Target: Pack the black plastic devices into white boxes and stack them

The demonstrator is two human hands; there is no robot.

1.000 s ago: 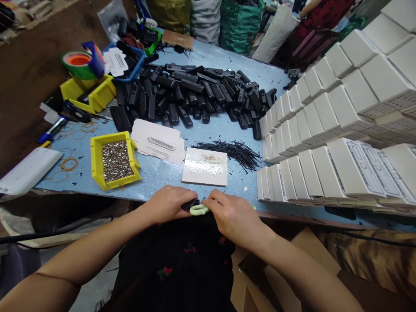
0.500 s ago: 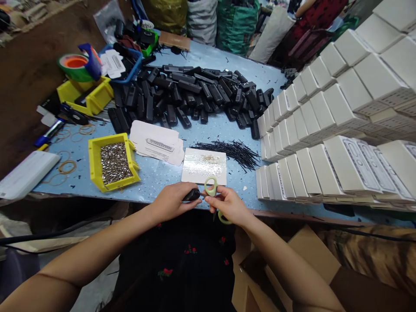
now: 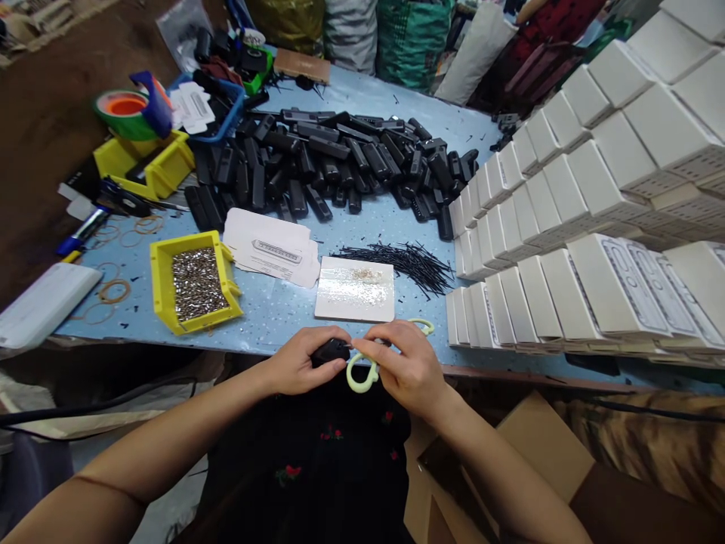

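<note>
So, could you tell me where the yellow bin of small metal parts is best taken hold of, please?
Judging by its shape, grip the yellow bin by its two long side walls, coming from above. The rim is bare there, while the loose metal parts fill the middle. The front lip slopes lower, so a tilt forward might spill them.

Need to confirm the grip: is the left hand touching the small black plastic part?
Touching. The head view shows the left hand with its fingers wrapped round the small black plastic part.

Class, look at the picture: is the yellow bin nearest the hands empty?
No: the yellow bin is filled with small shiny metal pieces.
</note>
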